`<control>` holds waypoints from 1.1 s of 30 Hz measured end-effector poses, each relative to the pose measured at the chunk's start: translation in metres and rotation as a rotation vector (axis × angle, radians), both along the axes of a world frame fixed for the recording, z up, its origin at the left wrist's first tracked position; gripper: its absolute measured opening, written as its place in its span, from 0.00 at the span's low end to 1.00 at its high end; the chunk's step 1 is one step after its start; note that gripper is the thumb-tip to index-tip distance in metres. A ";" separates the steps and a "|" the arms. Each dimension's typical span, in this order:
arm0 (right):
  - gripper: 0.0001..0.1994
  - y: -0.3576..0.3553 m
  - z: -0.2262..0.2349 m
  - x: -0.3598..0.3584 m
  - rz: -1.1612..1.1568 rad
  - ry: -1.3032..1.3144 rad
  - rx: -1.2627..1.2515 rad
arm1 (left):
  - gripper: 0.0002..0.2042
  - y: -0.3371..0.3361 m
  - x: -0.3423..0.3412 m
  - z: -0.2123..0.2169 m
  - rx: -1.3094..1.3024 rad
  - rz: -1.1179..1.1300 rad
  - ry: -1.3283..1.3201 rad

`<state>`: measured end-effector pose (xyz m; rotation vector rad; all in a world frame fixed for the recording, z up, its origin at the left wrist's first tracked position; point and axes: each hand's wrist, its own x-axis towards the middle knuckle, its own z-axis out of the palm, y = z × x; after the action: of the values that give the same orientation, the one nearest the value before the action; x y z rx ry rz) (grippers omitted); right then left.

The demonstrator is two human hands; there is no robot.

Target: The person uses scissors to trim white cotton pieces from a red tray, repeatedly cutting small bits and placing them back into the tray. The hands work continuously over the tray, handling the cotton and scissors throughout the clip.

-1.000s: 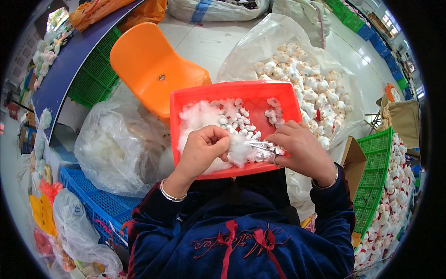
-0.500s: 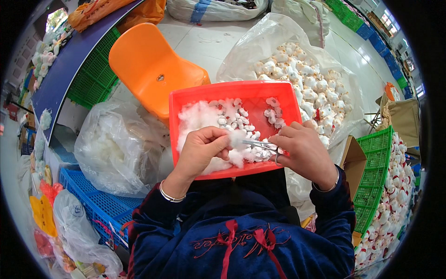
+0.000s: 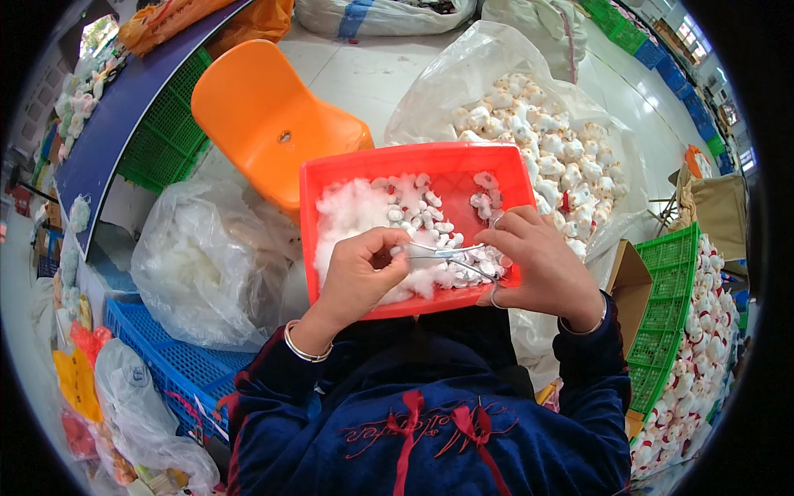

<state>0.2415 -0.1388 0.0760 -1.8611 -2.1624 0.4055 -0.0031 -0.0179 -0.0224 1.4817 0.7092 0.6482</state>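
My right hand (image 3: 546, 260) has its thumb and fingers in the rings of a pair of metal forceps (image 3: 453, 255), whose handles are spread apart. The tips reach left to my left hand (image 3: 360, 269), which is closed in a pinch around a small white piece (image 3: 400, 249), mostly hidden by the fingers. Both hands are over the near side of a red plastic tray (image 3: 413, 155). White fluffy stuffing (image 3: 351, 215) fills the tray's left part. Small white stuffed pieces (image 3: 430, 213) lie in its middle and near right, with flatter ones (image 3: 486, 194) at the far right.
An orange chair (image 3: 273, 124) stands beyond the tray. Behind it on the right, a clear bag (image 3: 426, 99) holds many white plush pieces (image 3: 562, 157). To the left are a plastic bag of stuffing (image 3: 203, 256) and a blue crate (image 3: 178, 355); a green crate (image 3: 666, 306) stands right.
The forceps' handles have spread apart as my right hand opened its grip a little. The tuft of stuffing at the forceps' tips no longer shows beside my left fingers.
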 end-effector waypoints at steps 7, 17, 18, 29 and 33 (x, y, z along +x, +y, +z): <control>0.18 -0.003 -0.010 0.002 -0.015 -0.044 -0.056 | 0.08 0.004 -0.005 0.008 -0.189 0.011 -0.108; 0.20 -0.002 -0.012 -0.007 -0.016 -0.049 0.085 | 0.07 0.009 -0.002 -0.008 -0.360 -0.008 -0.191; 0.20 -0.003 -0.006 -0.009 -0.051 -0.063 0.153 | 0.07 0.011 -0.002 -0.011 -0.403 0.017 -0.212; 0.15 -0.003 -0.008 -0.015 -0.010 -0.193 0.042 | 0.07 0.006 0.002 -0.006 -0.402 0.033 -0.220; 0.16 0.002 -0.011 -0.015 0.033 -0.140 -0.030 | 0.06 0.006 -0.001 -0.001 -0.299 -0.014 -0.138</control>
<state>0.2269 -0.1369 0.0648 -1.9253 -2.2922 0.3255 -0.0040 -0.0121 -0.0236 1.1548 0.6568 0.5995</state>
